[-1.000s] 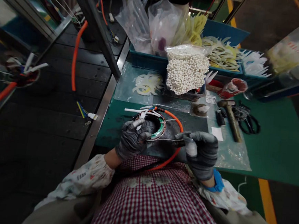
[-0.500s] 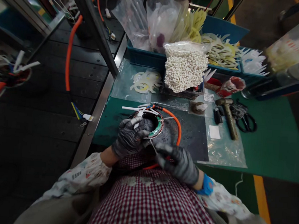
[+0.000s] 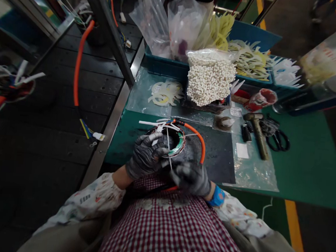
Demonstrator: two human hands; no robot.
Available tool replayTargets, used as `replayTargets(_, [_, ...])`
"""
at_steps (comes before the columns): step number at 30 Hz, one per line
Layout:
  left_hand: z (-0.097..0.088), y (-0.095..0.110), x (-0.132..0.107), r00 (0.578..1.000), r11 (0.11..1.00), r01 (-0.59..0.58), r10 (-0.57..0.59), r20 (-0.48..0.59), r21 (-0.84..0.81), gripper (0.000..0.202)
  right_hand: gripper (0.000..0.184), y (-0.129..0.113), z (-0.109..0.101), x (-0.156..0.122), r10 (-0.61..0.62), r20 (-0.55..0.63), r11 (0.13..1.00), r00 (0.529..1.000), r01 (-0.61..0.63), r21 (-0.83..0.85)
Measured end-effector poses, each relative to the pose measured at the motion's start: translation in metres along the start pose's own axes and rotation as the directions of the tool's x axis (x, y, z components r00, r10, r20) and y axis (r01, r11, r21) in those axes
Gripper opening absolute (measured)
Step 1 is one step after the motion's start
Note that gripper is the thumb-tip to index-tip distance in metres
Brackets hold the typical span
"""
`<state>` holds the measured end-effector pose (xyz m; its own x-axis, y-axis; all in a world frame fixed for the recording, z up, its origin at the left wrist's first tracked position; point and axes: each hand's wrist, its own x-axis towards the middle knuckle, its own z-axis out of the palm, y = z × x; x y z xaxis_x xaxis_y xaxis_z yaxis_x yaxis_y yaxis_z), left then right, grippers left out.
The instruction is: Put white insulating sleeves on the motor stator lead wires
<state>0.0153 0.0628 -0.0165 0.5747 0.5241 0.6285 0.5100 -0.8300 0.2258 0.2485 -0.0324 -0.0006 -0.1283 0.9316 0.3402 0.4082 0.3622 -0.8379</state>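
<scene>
Likely risk: left hand (image 3: 146, 155) clamps the wound ring (image 3: 174, 142) at the worktop's (image 3: 304, 164) near edge while right hand (image 3: 191, 177), closed on a thin white cord (image 3: 169, 151), pulls hard, so a jerk could snap it or nick the winding.

Two gloved hands are at work: the left hand (image 3: 145, 157) and the right hand (image 3: 191, 177), both in dark grey gloves. One round wound coil ring with green and copper windings (image 3: 175, 141) lies on the green bench (image 3: 307, 164), with one orange sheathed cable (image 3: 199, 140) running from it. One clear bag of small white beads (image 3: 209, 77), one brass-headed hammer (image 3: 258, 127), one pair of black-handled scissors (image 3: 280, 139), one red-and-white tape roll (image 3: 261, 99). Two blue plastic bins (image 3: 250, 35) stand at the back.
</scene>
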Motion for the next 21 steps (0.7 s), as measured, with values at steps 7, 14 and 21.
replayTargets(7, [0.005,-0.016,-0.006,0.997,0.995,-0.025,0.031,0.067,-0.097,0.023,0.035,0.009,0.008,0.037,0.153,-0.091,0.969,0.984,-0.167,-0.180])
replayTargets(14, [0.002,-0.017,-0.003,0.997,0.995,-0.033,0.040,0.070,-0.093,0.021,0.019,-0.002,0.007,0.062,0.102,-0.058,0.994,0.993,-0.100,0.034])
replayTargets(21, [0.002,-0.017,-0.005,0.995,0.993,-0.029,0.039,0.089,-0.113,0.025,0.013,-0.003,-0.011,0.070,0.119,0.145,0.943,0.982,-0.158,0.293])
